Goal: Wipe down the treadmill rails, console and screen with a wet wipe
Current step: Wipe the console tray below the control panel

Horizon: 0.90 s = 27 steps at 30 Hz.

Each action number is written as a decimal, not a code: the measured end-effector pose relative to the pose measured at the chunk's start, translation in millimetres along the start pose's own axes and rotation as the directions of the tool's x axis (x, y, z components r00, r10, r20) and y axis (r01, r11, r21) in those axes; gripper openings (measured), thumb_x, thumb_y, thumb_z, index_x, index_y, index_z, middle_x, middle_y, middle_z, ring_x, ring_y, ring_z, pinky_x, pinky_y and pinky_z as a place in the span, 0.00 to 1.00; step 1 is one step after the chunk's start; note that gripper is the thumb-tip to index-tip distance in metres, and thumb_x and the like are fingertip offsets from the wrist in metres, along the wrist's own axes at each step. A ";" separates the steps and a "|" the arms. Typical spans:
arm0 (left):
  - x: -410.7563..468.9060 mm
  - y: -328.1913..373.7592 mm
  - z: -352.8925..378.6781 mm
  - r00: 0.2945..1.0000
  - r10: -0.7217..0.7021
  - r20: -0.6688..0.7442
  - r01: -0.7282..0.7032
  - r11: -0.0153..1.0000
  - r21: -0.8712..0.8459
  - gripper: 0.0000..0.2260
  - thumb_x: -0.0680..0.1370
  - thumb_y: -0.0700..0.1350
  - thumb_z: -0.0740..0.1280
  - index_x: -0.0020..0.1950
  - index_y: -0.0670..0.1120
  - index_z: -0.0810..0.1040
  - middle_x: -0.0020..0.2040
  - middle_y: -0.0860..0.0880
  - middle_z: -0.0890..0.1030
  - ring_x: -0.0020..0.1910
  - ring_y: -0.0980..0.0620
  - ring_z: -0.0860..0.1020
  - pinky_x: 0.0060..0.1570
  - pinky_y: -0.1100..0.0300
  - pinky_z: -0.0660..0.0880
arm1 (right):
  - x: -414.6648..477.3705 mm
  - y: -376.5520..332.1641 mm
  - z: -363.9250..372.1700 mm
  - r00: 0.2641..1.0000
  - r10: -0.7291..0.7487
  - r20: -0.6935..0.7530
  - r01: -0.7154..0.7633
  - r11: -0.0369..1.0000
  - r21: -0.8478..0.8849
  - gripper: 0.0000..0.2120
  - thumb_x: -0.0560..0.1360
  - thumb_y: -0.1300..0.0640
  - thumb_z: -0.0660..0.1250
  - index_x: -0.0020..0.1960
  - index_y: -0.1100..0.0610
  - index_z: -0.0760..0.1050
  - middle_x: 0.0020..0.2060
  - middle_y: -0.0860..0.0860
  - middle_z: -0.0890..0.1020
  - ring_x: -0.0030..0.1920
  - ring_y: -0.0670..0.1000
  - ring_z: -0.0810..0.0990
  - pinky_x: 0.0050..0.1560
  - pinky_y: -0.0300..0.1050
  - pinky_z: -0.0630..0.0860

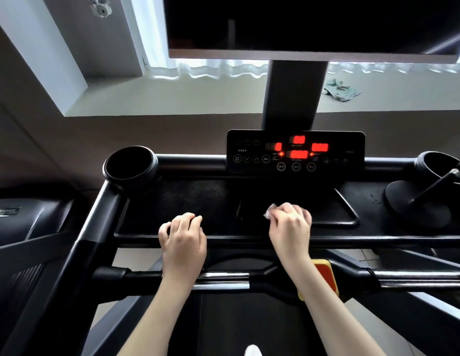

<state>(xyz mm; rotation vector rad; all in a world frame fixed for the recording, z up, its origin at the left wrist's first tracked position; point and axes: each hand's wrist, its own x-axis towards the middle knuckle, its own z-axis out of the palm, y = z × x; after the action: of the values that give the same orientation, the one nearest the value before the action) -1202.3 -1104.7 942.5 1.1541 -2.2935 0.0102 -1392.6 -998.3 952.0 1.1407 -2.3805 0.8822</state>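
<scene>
My right hand [290, 224] is closed on a white wet wipe [269, 211], pressing it onto the black console tray [187, 201] just left of the tray's recessed pocket. My left hand [182, 235] rests with curled fingers on the tray's front edge and holds nothing. The control panel [295, 151] with red lit digits stands behind the hands. Above it, on a grey post, hangs the dark screen [313, 24]. The front handlebar [223, 277] with chrome grips runs under both wrists.
Cup holders sit at the left [131, 165] and right [437, 164] ends of the console. A black round-based stand [419, 204] leans on the tray's right side. A red and yellow safety key [325, 276] is on the handlebar. A crumpled cloth [340, 89] lies on the windowsill.
</scene>
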 end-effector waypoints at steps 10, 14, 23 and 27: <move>-1.0 34.2 11.5 0.997 0.074 0.029 -0.070 0.989 -0.126 0.14 0.75 0.46 0.60 0.54 0.46 0.83 0.54 0.51 0.81 0.57 0.52 0.74 0.59 0.52 0.64 | 19.2 5.6 13.3 1.000 0.023 -0.012 -0.023 1.000 0.000 0.10 0.63 0.70 0.77 0.35 0.57 0.83 0.34 0.50 0.80 0.37 0.56 0.80 0.48 0.55 0.76; -0.4 33.5 11.5 0.997 0.075 0.034 -0.070 0.989 -0.131 0.17 0.75 0.47 0.57 0.54 0.46 0.83 0.54 0.51 0.81 0.57 0.51 0.75 0.59 0.53 0.63 | 16.9 19.3 9.7 0.992 -0.116 0.058 0.116 0.993 0.011 0.11 0.66 0.69 0.75 0.39 0.53 0.84 0.37 0.47 0.81 0.42 0.54 0.81 0.52 0.52 0.72; 0.0 34.4 10.2 0.996 0.083 0.036 -0.079 0.991 -0.106 0.16 0.75 0.46 0.58 0.53 0.46 0.83 0.54 0.51 0.81 0.56 0.50 0.77 0.60 0.53 0.64 | 39.3 4.6 33.5 0.990 -0.126 0.071 0.123 0.991 0.049 0.10 0.69 0.67 0.68 0.42 0.55 0.84 0.41 0.50 0.82 0.43 0.57 0.80 0.51 0.55 0.74; 0.3 35.0 9.0 0.995 0.082 0.055 -0.077 0.992 -0.098 0.16 0.75 0.46 0.57 0.54 0.46 0.83 0.54 0.51 0.81 0.56 0.51 0.76 0.60 0.53 0.64 | 53.2 11.1 35.4 0.996 0.080 0.033 -0.079 0.996 -0.032 0.11 0.66 0.70 0.73 0.41 0.56 0.84 0.40 0.53 0.83 0.43 0.60 0.80 0.55 0.61 0.73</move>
<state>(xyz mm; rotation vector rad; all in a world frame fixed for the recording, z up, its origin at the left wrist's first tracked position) -1232.7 -1085.1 943.4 1.0269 -2.3630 -0.1032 -1435.5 -1046.8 950.8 1.0645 -2.4736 0.8548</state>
